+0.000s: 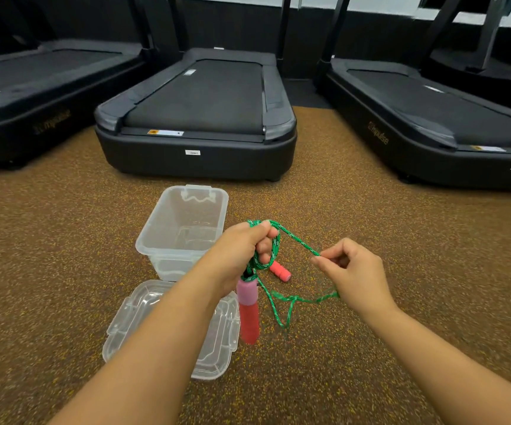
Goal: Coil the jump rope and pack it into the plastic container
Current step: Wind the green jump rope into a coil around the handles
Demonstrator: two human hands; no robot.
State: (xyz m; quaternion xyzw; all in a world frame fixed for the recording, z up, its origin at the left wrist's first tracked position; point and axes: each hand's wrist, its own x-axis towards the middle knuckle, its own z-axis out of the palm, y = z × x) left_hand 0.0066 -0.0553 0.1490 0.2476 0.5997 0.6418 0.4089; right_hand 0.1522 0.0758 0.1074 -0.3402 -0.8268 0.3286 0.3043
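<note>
The green jump rope (297,240) is wound in loops around my left hand (245,250), which grips the coil above the floor. One pink and red handle (249,311) hangs down from that hand. The other red handle (280,270) lies on the floor just beyond. My right hand (352,271) pinches a strand of the rope, pulled out to the right, and a loose knotted stretch dangles below it. The clear plastic container (183,231) stands open and empty on the floor, left of my hands. Its clear lid (174,326) lies nearer to me, partly under my left forearm.
Brown speckled rubber floor (386,302) spreads all around. Three black treadmills stand ahead: one in the middle (199,118), one at left (33,87), one at right (432,118).
</note>
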